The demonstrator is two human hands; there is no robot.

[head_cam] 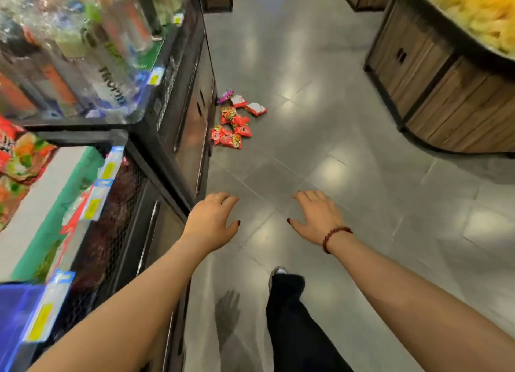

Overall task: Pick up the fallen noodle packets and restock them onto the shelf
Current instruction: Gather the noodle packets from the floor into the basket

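Observation:
Several red noodle packets (232, 128) lie in a loose heap on the grey floor, close to the base of the dark shelf unit (189, 115). Two red-and-white packets (256, 108) and a purple one (225, 96) lie just beyond them. My left hand (213, 221) and my right hand (317, 217) are stretched out in front of me, palms down, fingers relaxed and holding nothing. Both hands hover well short of the packets. More red noodle packets (19, 160) sit on the shelf at the far left.
Bottles (92, 45) fill the upper shelf at left, with yellow price tags along the shelf edges. A wooden produce stand (434, 93) with yellow goods stands at the right. My leg in dark trousers (289, 316) steps forward on the tiled aisle floor (348, 176).

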